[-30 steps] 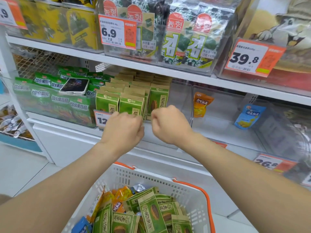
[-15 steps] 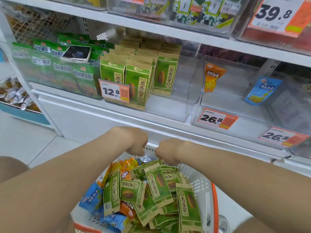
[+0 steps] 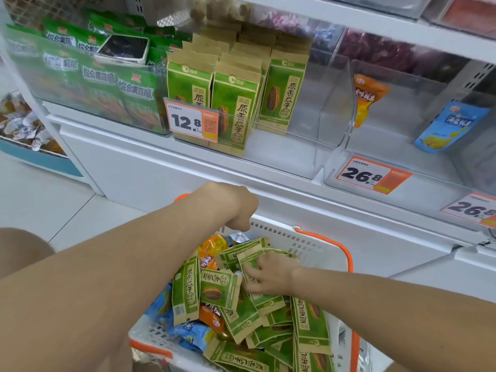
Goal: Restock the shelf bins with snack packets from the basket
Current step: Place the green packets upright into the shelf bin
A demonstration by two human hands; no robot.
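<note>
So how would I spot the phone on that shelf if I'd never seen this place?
Look at the white shelf above the basket and find its leftmost clear bin, packed with bright green packets. The phone lies screen up on top of them, toward the bin's right end. It is the only dark, glossy screen with a white rim among printed bags.

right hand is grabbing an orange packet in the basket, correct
Not quite: the head view shows the right hand holding a green packet in the basket, not an orange one.
</note>
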